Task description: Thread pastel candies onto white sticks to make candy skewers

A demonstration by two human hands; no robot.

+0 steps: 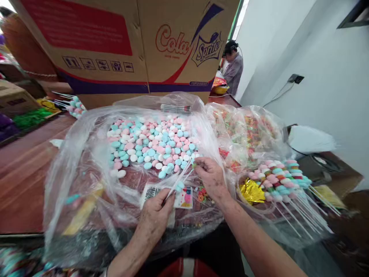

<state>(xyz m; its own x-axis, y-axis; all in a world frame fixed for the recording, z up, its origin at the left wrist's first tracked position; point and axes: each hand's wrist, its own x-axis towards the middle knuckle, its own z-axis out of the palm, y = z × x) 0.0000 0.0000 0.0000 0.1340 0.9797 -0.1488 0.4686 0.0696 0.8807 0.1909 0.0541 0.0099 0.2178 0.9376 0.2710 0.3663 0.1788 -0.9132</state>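
Note:
My left hand is closed around thin white sticks, which point up and to the right. A pale blue candy shows at the sticks, but I cannot tell whether it is threaded on one. At the stick tips, the fingers of my right hand pinch a small green candy. Just ahead lies a spread of pink, white and blue round candies on clear plastic sheeting. Small coloured ring candies lie below my right hand, beside a printed card.
Finished candy skewers lie at right, next to gold foil and clear bags of orange-red candies. A big cardboard box stands behind. More skewers sit at left. Another person works at the far end.

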